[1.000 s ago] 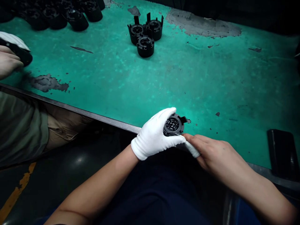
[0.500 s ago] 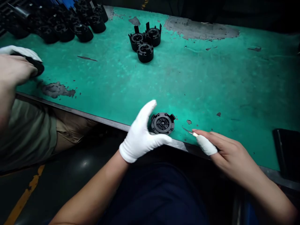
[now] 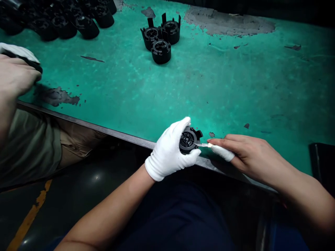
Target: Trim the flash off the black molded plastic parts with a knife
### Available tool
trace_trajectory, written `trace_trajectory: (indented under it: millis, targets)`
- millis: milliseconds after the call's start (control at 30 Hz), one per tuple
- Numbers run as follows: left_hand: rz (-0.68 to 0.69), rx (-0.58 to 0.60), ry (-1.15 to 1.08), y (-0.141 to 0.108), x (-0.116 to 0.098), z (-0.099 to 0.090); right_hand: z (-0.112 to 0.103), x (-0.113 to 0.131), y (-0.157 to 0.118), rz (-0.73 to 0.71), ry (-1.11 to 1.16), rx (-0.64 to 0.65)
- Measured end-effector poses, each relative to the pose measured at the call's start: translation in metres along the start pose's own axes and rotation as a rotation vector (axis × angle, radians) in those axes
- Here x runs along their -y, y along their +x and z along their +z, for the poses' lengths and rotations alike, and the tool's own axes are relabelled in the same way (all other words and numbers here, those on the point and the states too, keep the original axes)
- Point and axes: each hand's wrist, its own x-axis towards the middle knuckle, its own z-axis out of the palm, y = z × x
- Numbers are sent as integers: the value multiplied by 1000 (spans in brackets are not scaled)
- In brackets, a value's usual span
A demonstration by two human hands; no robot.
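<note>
My left hand, in a white glove, is closed around a round black plastic part at the front edge of the green table. The part's face, with rings and small holes, points up toward me and tabs stick out from its rim. Bare but for a white cover on the thumb, my right hand pinches a small knife with a thin metal blade. The blade's tip reaches the right side of the part's face; whether it touches cannot be made out. Most of the knife's handle is hidden in my fingers.
Three black cylindrical parts stand together farther back on the green table. Several more black parts crowd the far left. A co-worker's hands hold a dark object at left. A dark object lies at the right edge.
My left hand has gone from open beside the round part to gripping it, and the part is now tilted. My right hand has brought the knife left to the part.
</note>
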Motion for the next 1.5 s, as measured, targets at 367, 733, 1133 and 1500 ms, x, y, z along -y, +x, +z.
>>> trace_trajectory:
  millis: [367,733,1133,1500]
  targets:
    - [-41,-86,67,-1,-8,10,8,26,2,169,-230,-151]
    - [-48,-142,116,-4,-10,17,18,31,0,250,-181,-177]
    - [-48,-185,149,-5,-13,20,29,36,-4,214,-10,-239]
    - [-54,-185,153,-5,-14,21,29,36,-4,192,-93,-270]
